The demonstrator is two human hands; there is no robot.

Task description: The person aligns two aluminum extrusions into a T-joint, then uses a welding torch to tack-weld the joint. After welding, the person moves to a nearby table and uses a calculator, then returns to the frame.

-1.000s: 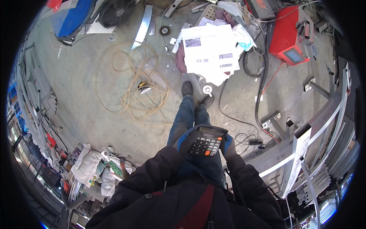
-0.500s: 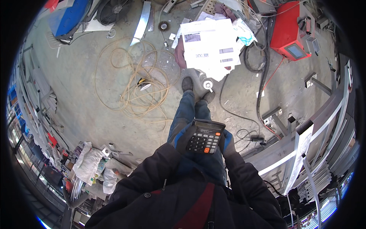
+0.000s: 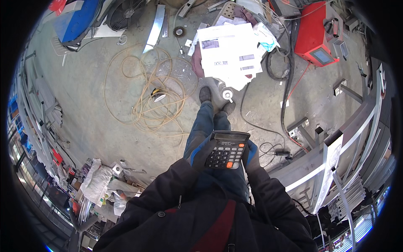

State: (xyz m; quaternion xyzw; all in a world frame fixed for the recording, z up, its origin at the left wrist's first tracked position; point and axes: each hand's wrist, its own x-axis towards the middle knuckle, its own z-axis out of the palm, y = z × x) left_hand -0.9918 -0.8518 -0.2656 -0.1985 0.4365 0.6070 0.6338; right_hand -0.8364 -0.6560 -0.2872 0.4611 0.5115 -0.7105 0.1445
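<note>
A black desk calculator (image 3: 226,152) with grey, black and orange keys is held in front of my body, its display at the far edge. My left hand (image 3: 202,151), in a dark glove with blue, grips its left side. On the right side my right hand (image 3: 251,154), gloved alike, closes round the edge; its fingers are partly hidden behind the case. No finger lies on the keys. Beyond my shoes, printed paper sheets (image 3: 228,52) lie spread in a loose stack over a low support that they hide.
A tangled tan hose (image 3: 163,105) lies on the floor to the left. Black cables (image 3: 285,101) run along the right, near a red machine (image 3: 315,35) with a small screen. Metal frames (image 3: 331,164) stand at the right. Wrapped bundles (image 3: 95,182) are at the lower left.
The view has shifted slightly, so the papers and red machine sit a little further left. Both hands keep hold of the calculator, which looks almost unchanged in position.
</note>
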